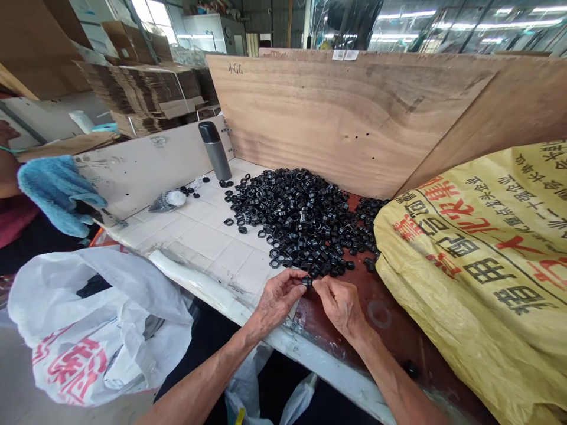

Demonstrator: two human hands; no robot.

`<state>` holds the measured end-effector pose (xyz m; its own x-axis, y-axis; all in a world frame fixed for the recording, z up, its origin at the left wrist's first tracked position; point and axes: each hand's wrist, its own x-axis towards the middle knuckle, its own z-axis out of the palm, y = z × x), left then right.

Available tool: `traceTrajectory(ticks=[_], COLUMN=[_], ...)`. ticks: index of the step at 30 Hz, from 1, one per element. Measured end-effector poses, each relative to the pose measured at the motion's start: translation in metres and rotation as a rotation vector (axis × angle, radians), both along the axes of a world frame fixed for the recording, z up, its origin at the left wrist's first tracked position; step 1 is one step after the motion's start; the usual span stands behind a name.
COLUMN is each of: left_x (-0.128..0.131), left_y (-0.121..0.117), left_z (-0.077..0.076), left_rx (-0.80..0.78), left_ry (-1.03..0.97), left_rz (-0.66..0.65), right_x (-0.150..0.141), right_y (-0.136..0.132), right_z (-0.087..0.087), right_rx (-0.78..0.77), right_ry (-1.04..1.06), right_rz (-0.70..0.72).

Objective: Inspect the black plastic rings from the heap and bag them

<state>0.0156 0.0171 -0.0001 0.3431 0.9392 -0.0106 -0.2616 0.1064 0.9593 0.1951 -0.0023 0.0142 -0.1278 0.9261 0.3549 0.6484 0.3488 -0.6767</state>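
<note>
The left hand's (pixel 279 298) narrow grip holds a small black ring (pixel 306 282) beside the pile (pixel 296 218) on the desk (pixel 212 248); whether the right hand's (pixel 340 302) grip pinches it, too, is unclear. It seems light, stiff, slick, best held by its rim.

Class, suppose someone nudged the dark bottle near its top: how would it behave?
The bottle would probably tip, being tall and narrow-based. Its smooth, straight sides look stiff, so it likely wouldn't dent easily. Once down, its rounded body might roll.
</note>
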Motion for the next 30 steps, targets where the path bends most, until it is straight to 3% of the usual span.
traceTrajectory(ticks=[8, 17, 22, 26, 30], left_x=[-0.001, 0.000, -0.004, -0.012, -0.024], left_y=[0.000, -0.001, -0.004, -0.013, -0.023], left_z=[0.007, 0.003, 0.001, 0.003, 0.008], left_rx=[-0.030, -0.012, 0.134, 0.265, 0.357], left_ry=[-0.015, -0.008, 0.175, 0.396, 0.498], left_rz=[0.039, 0.007, 0.026, 0.013, -0.041], right_x=[-0.003, -0.004, -0.007, -0.008, -0.006], right_y=[-0.002, -0.001, -0.003, -0.004, -0.004], right_z=[0.009, 0.006, 0.007, 0.009, 0.013], right_rx=[-0.060, -0.074, -0.221, -0.362, -0.418], right_ry=[0.104, 0.138, 0.195, 0.239, 0.119], right_rz=[0.072, 0.086, 0.044, 0.130, 0.228])
